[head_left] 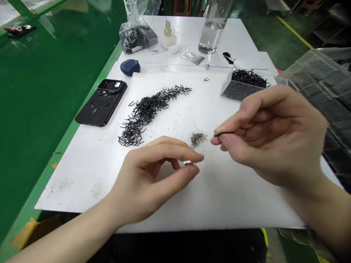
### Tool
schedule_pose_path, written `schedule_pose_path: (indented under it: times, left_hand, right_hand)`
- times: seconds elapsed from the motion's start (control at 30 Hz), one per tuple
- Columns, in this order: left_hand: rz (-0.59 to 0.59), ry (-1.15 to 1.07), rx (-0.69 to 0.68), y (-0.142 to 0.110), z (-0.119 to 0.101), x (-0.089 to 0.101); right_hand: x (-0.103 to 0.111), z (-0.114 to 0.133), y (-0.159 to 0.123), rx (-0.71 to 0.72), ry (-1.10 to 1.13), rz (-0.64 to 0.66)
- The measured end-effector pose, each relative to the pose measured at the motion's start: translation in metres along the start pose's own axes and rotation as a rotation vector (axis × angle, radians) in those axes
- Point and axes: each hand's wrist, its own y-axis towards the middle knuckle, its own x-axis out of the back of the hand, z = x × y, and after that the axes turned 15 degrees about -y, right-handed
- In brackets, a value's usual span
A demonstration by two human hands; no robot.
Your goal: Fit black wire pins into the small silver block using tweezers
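My left hand (pixel 153 175) hovers low over the white board (pixel 219 197), thumb and forefinger pinched on a tiny silver metal piece (pixel 188 162). My right hand (pixel 271 135) is closed in a pinch on a thin black wire clip (pixel 222 134), whose tip points left toward the left fingers. Just beyond both hands lies a small heap of fine grey metal bits (pixel 197 138). A long pile of black wire clips (pixel 149 111) stretches across the board's middle left.
A black phone (pixel 101 104) lies at the board's left edge, a dark blue case (pixel 130 67) behind it. A clear tray of black clips (pixel 242 86) sits at the right, a clear box (pixel 326 84) beyond it. A bag of clips (pixel 134 34), a small bottle (pixel 168 31) and a water bottle (pixel 212 29) stand at the back.
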Motion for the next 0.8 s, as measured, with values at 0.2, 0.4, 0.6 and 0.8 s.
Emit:
schedule_pose_path:
  times: [0.2, 0.4, 0.6, 0.8]
  left_hand:
    - [0.149, 0.497, -0.186, -0.007, 0.004, -0.007]
    - [0.150, 0.575, -0.271, -0.007, 0.008, -0.008]
    - [0.015, 0.325, -0.317, -0.010, 0.006, -0.006]
    - [0.079, 0.297, -0.318, -0.011, 0.008, -0.005]
  right_hand:
    - [-0.001, -0.003, 0.000, 0.041, 0.026, 0.014]
    - [-0.001, -0.005, -0.001, 0.068, 0.016, 0.033]
    - [-0.004, -0.005, -0.002, 0.067, 0.002, 0.055]
    - [-0.004, -0.004, -0.001, 0.104, 0.031, 0.077]
